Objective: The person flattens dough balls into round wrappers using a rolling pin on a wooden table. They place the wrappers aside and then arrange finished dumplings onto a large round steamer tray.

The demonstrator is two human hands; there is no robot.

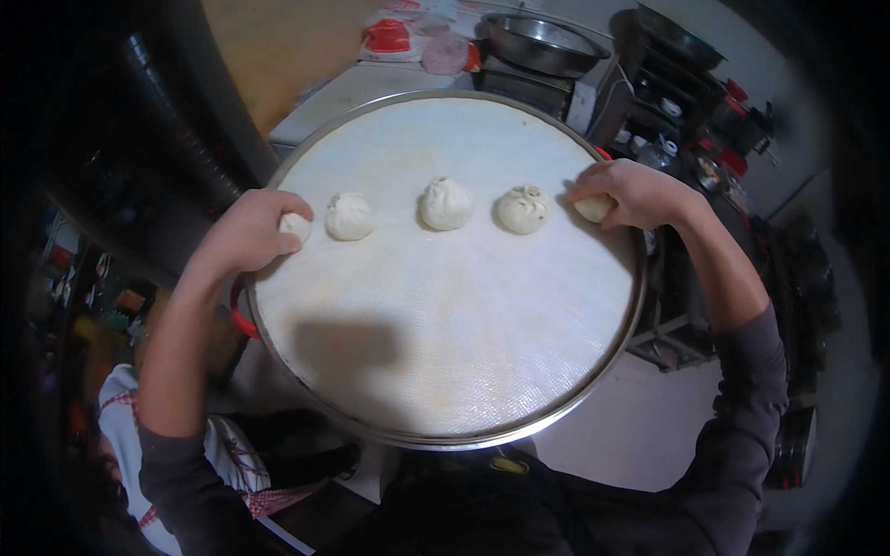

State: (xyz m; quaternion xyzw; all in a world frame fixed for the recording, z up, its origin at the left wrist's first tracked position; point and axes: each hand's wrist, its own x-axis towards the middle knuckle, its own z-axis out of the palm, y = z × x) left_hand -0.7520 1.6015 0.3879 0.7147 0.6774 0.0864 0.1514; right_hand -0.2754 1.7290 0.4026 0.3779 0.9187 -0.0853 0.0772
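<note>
Before me is a large round metal steamer tray (445, 440) with a pale textured liner (459, 306). At its left edge my left hand (259, 229) has its fingers around a pleated dough bun (295, 228). Across at the right edge, my right hand (622, 193) grips another bun (594, 207), partly hidden by the fingers. Between the hands, pleated white buns sit apart in a row on the liner: one on the left (350, 217), one near the middle (446, 204) and one on the right (523, 210).
A wide steel basin (546, 43) and plastic bags (417, 42) stand beyond the tray. A rack with kitchenware (671, 108) is at the right. Another person in a checked-trim apron (236, 452) is at lower left. A red handle (241, 316) juts out at the tray's left.
</note>
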